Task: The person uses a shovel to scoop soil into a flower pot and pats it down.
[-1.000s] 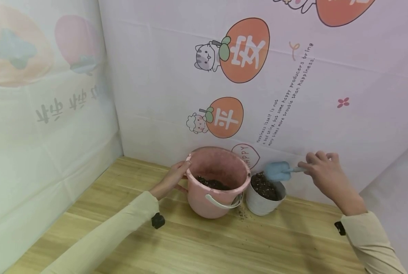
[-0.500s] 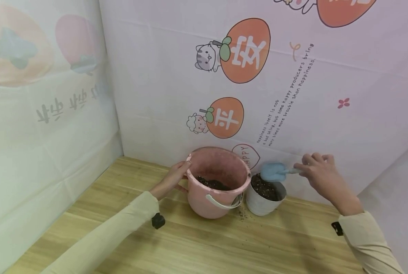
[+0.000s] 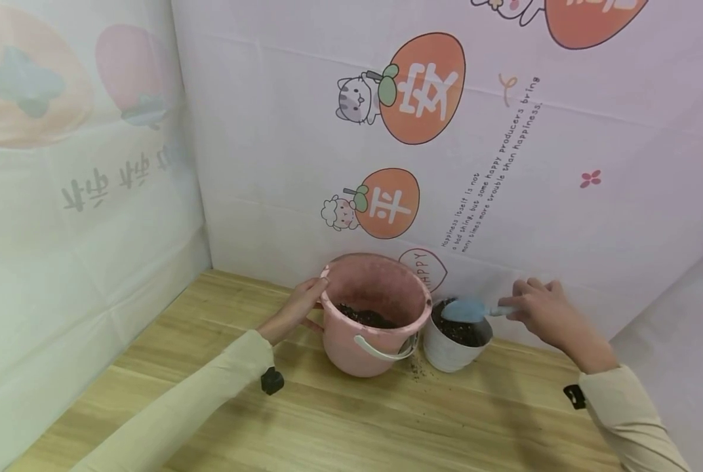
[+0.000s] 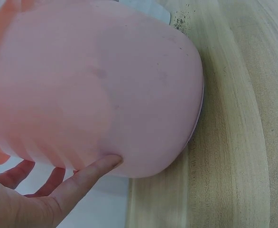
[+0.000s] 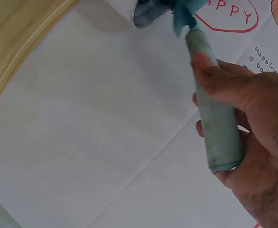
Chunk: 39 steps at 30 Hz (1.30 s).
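Note:
A pink bucket (image 3: 360, 354) with dark soil (image 3: 366, 316) low inside stands upright on the wooden table. At its left side my left hand (image 3: 295, 309) grips it near the rim; the left wrist view shows the thumb (image 4: 89, 176) against the wall, while the other fingertips are hidden behind it. To the bucket's right is a white flowerpot (image 3: 452, 357), also holding soil. My right hand (image 3: 549, 318) holds a blue garden trowel (image 3: 466, 311) by its pale handle (image 5: 217, 128). The trowel's blade is over the pot's mouth, low against the soil; whether its tip is buried I cannot tell.
Spilled soil crumbs (image 3: 416, 368) lie on the table (image 3: 328, 423) between bucket and pot. A printed white cloth wall (image 3: 281, 131) rises close behind both containers, and another cloth (image 3: 92, 262) closes the left side. The bucket's white bail handle (image 3: 381, 354) hangs down in front.
My right hand has moved left and down, bringing the trowel blade from above the pot's rim down to the soil. The left hand and bucket stay put.

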Motion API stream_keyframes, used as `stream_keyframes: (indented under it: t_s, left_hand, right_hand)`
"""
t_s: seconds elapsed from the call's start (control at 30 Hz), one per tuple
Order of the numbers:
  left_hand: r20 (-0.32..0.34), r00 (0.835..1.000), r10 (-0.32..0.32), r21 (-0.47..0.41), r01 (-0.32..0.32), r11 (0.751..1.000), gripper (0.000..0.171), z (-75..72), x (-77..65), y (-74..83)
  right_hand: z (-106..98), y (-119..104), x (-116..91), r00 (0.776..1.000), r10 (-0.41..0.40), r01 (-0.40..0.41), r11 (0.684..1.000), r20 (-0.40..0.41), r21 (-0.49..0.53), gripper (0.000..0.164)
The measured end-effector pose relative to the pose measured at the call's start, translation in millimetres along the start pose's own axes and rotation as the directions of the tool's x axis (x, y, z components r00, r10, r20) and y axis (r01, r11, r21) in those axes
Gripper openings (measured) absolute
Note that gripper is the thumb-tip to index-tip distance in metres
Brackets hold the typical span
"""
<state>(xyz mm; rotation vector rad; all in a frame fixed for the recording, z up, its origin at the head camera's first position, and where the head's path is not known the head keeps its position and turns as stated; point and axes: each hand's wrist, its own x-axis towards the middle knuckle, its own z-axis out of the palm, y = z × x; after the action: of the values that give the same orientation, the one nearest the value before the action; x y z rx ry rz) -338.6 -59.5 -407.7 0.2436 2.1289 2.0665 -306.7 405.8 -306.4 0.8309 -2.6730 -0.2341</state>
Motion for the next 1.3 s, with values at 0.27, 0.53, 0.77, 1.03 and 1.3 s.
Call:
stream_keyframes:
  t_s: [0.27,0.53,0.77,1.03,1.3]
  left_hand:
    - [0.004,1.0,0.005,-0.009,-0.005,1.0,0.063,-0.8,-0.2,-0.2]
    - [0.007,1.0,0.003,-0.008,-0.003,1.0,0.064,-1.7,0.9,-0.8]
    - [0.014,1.0,0.0,-0.008,0.0,1.0,0.064,-2.5,0.4,-1.6]
    - [-0.014,1.0,-0.002,-0.007,0.002,1.0,0.059,-1.2,1.2,-0.4]
    - [0.001,1.0,-0.007,-0.003,0.007,1.0,0.063,-1.1,2.6,-2.5]
  right_hand:
    - [-8,-4,3,0.973,0.096,-0.115,0.99,0.212,0.077,0.015]
    - [-31,-5,5,0.913,0.14,-0.205,0.97,0.383,0.133,0.013]
    - [-37,-5,5,0.935,0.125,-0.166,0.981,0.33,0.098,0.013]
    - [-26,-11,11,0.966,0.071,-0.091,0.993,0.25,0.072,0.015]
    - [-19,-15,13,0.964,0.129,-0.121,0.991,0.233,-0.05,0.016]
